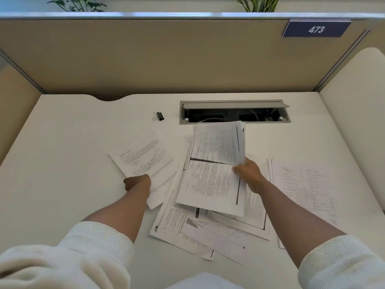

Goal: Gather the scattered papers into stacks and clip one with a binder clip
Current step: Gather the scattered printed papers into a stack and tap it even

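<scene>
Printed white papers lie scattered across the middle of the white desk (62, 147). My right hand (249, 174) grips a thin stack of sheets (218, 142), lifted and tilted above the pile (208, 232). My left hand (138, 182) pinches the near edge of a single printed sheet (145, 159) lying at the left of the pile. One more printed page (304, 184) rests flat to the right. A small black binder clip (158, 116) sits alone on the desk, behind the papers and left of centre.
An open cable tray (234, 112) with a raised grey lid is cut into the desk just behind the papers. Beige partition walls (166, 59) enclose the desk at the back and sides; a sign reading 473 (316, 29) hangs at the upper right.
</scene>
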{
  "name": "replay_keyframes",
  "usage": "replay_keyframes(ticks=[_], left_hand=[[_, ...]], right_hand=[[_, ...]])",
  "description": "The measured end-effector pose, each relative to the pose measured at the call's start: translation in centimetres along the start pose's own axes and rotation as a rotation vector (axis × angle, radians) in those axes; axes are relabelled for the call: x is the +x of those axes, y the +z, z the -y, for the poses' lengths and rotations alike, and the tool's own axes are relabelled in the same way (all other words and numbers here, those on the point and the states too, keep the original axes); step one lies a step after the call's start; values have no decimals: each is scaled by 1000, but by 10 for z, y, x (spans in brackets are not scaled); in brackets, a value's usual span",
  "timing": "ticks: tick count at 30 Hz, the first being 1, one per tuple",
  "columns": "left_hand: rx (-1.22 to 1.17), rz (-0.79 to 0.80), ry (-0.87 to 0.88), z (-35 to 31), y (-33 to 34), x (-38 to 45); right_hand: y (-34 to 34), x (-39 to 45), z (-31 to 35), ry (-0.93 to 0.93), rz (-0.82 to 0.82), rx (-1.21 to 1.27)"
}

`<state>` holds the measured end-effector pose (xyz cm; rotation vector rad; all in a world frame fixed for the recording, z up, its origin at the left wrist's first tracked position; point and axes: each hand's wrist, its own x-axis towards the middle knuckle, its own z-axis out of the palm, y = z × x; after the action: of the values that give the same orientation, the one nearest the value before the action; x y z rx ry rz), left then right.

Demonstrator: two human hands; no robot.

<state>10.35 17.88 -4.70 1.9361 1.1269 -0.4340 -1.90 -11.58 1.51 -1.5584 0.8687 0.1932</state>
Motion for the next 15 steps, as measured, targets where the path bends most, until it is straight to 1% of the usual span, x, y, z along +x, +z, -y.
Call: replay_keyframes(ticks=[3, 8, 12, 15], left_hand=[[-151, -36, 135, 0, -10, -6], [-186, -93, 372, -11, -27, -2], [-309, -146, 471, -25, -39, 1], [-388, -160, 502, -34, -46, 0]], right_hand=[[-3, 1, -3, 38, 24, -41], [-1, 0, -4, 47, 19, -39], [1, -1, -5, 18, 20, -78], [2, -2, -5, 9, 32, -67]])
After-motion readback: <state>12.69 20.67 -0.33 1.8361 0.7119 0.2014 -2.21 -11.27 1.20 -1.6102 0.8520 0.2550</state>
